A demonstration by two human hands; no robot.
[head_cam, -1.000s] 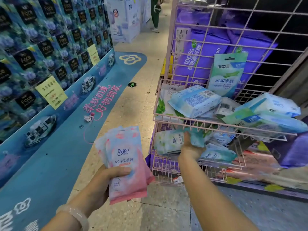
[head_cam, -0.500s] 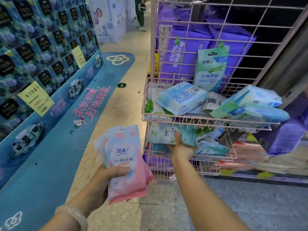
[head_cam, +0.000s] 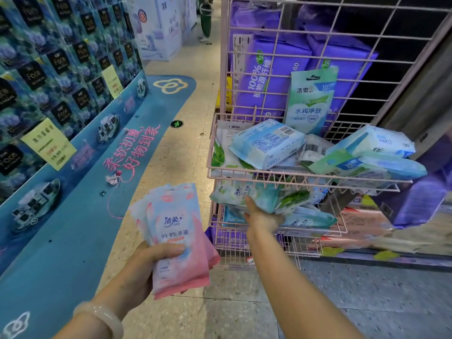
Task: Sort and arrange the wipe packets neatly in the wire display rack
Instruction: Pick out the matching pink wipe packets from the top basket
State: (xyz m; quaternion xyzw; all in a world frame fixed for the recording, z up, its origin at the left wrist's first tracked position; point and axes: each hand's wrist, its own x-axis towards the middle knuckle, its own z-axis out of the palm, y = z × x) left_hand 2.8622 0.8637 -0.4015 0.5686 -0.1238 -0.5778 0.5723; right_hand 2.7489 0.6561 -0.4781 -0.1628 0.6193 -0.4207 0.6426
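My left hand (head_cam: 139, 270) grips a fanned stack of pink-and-blue wipe packets (head_cam: 176, 238) in front of the pink wire rack (head_cam: 221, 69). My right hand (head_cam: 263, 216) reaches under the rack's upper basket (head_cam: 244, 173) and holds green-and-white wipe packets (head_cam: 247, 195) at the lower shelf, thumb on top. The upper basket carries a jumble of blue and green wipe packs (head_cam: 266, 143), with one green packet (head_cam: 310, 101) standing upright against the back grid.
Large purple packs (head_cam: 266, 69) fill the space behind the rack grid. A blue display wall of boxed tissues (head_cam: 61, 69) runs along the left, above a blue floor mat (head_cam: 122, 167). Cardboard boxes (head_cam: 367, 228) lie low at the right. Tiled aisle floor lies between.
The view has shifted right and closer to the rack. My right hand stays on the green-and-white packets at the lower shelf, lifting them slightly. The left hand keeps the pink stack.
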